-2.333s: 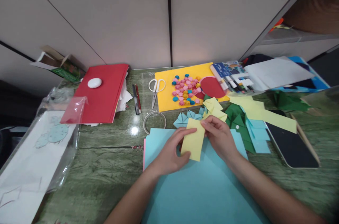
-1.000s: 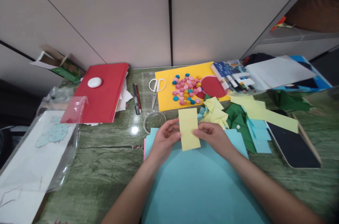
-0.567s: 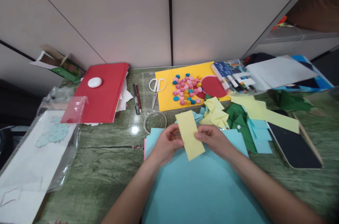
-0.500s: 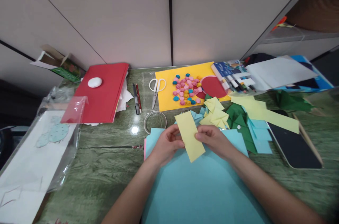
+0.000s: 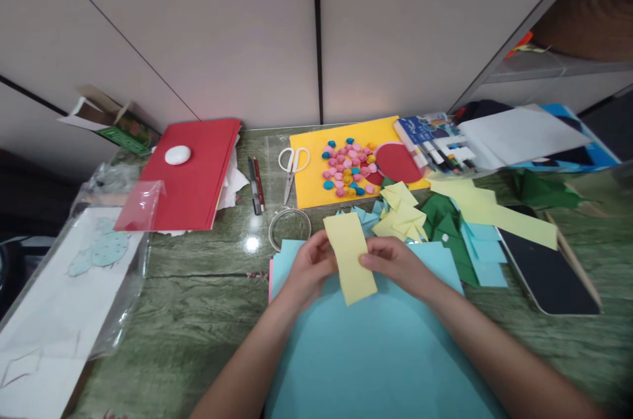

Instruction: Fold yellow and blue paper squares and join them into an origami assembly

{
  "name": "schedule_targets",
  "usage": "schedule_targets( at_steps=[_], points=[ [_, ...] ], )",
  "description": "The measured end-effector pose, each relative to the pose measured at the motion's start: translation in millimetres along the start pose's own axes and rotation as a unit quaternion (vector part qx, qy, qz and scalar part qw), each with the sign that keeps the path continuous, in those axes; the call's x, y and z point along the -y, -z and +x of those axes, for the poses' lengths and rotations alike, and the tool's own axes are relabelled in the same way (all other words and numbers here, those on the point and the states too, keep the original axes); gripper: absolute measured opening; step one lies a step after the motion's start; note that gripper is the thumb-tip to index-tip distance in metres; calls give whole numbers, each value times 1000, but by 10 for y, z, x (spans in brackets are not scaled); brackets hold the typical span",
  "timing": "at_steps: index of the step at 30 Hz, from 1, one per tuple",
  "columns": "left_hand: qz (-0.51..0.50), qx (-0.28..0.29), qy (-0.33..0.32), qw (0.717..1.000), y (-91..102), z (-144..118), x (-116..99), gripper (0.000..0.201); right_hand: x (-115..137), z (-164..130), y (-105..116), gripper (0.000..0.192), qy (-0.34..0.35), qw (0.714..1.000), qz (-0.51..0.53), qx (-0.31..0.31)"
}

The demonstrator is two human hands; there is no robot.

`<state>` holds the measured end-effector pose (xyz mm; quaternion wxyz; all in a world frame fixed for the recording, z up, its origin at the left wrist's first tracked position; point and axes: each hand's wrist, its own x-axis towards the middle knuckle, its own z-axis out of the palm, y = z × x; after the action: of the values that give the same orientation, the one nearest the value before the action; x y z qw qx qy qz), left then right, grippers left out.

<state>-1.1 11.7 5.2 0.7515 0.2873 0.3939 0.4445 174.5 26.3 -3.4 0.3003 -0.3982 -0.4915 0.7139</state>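
A small rectangle of pale yellow paper [image 5: 349,259] is held between my two hands, slightly bent and tilted. My left hand [image 5: 312,268] grips its left edge, the fingertips partly hidden behind the paper. On the opposite edge, my right hand [image 5: 395,263] pinches it with the thumb in front. Beneath both hands lies a stack of light blue paper sheets [image 5: 380,353]. Just beyond them sit folded yellow paper pieces [image 5: 401,211] and folded green paper pieces [image 5: 440,218], with light blue strips [image 5: 484,254] to the right.
White-handled scissors [image 5: 291,168], two pens [image 5: 256,185] and a ring of tape [image 5: 289,229] lie ahead. Pink, blue and yellow paper bits rest on a yellow sheet [image 5: 309,185]. A red folder [image 5: 192,188] is at left. A dark phone-like slab [image 5: 554,280] lies at right.
The yellow paper has shifted slightly left and turned a little more upright, bending near its middle. My right hand moved slightly left with it. Things on the table stayed put.
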Motion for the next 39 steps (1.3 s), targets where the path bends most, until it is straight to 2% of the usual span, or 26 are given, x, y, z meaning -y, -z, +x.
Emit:
schedule_targets(
  at_steps=[3,5,7,9,11,12,13,15,18,20,22,25,28,33,39],
  points=[
    [68,-38,-54,995,-19,24,6,34,30,2,-51,19,2,1000,-10,25],
    [124,-68,-78,987,-28,20,14,28,40,-5,-92,19,17,1000,5,7],
    [192,-121,-113,967,-34,-2,34,21,49,-25,-153,27,47,998,0,-42],
    [264,-175,-158,935,-40,-37,70,14,61,-57,-241,51,79,989,-59,-108],
    [325,-202,-196,903,-46,-73,115,11,79,-92,-341,77,95,971,-149,-163],
    [348,-203,-209,891,-50,-88,134,10,91,-107,-382,84,95,962,-182,-178],
    [367,-199,-219,882,-53,-100,149,10,105,-118,-411,86,90,957,-202,-188],
    [380,-198,-230,874,-57,-108,158,9,138,-124,-411,75,75,953,-212,-201],
    [331,-208,-218,894,-46,-89,124,14,181,-100,-268,40,63,952,-194,-228],
    [269,-196,-196,922,-28,-67,89,18,190,-71,-128,20,50,967,-147,-200],
    [219,-171,-179,944,-10,-48,62,20,180,-44,-10,12,33,980,-85,-175],
    [177,-129,-162,962,5,-30,46,23,145,-22,82,11,46,980,-38,-188],
    [164,-103,-146,970,12,-19,51,24,116,-23,104,15,53,973,-53,-217],
    [215,-124,-157,956,61,0,64,15,127,-66,91,9,94,968,-102,-207],
    [198,-113,-176,958,91,-10,46,22,144,-97,76,9,161,962,-118,-184]
  ],
)
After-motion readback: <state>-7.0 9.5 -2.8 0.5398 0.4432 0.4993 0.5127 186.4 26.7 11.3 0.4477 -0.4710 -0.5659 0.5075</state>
